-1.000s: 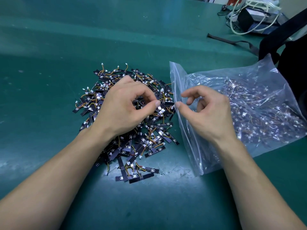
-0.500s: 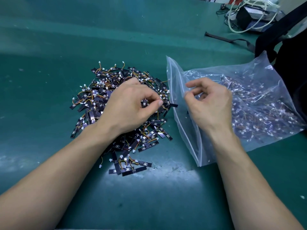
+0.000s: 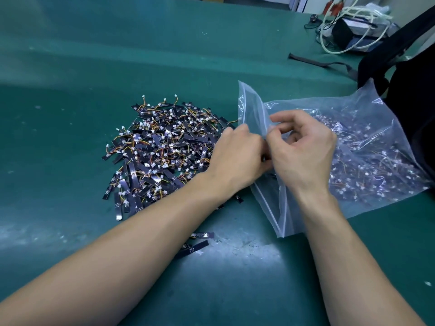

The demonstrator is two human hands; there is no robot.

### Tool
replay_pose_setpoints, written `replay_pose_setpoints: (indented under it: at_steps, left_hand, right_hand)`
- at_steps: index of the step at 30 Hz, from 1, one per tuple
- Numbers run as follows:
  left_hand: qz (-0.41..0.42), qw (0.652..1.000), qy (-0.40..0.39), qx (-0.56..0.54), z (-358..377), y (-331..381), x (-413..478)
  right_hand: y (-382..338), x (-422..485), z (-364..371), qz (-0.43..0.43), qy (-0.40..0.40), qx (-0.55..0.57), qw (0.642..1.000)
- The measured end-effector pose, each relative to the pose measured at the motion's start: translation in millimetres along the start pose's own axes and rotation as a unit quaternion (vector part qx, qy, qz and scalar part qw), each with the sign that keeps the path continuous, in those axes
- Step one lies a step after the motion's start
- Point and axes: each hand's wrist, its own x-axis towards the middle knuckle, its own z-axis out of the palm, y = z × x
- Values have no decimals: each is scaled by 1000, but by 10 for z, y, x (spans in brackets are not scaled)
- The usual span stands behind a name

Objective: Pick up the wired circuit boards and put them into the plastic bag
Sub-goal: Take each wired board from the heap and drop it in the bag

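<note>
A heap of small black wired circuit boards (image 3: 160,151) with orange wires and white plugs lies on the green table. To its right lies a clear plastic bag (image 3: 367,147) holding several more boards, its zip mouth facing left. My left hand (image 3: 237,158) is at the bag's mouth with fingers curled; its fingertips are mostly hidden behind my right hand, and a dark bit of a board shows between the hands. My right hand (image 3: 303,149) pinches the upper lip of the bag's mouth and holds it up.
Two loose boards (image 3: 200,243) lie near the table's front, beside my left forearm. A black backpack (image 3: 414,95) stands at the right edge behind the bag. A black box with white cables (image 3: 348,29) sits at the far right corner.
My left hand has left the heap and moved right to the bag's mouth, carrying the board it pinched. My right hand has taken hold of the bag's lip.
</note>
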Motion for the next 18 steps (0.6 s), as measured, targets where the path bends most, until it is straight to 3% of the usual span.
replay_pose_setpoints:
  at_steps: [9,18]
  left_hand:
    - [10,999,34,1,-517,-563,-223]
    - [-33,998,59,8,-622,-997,-534]
  right_hand:
    - [48,-34,67,2,-64,-45,997]
    - [82,-102,158,-1,-212,-159,964]
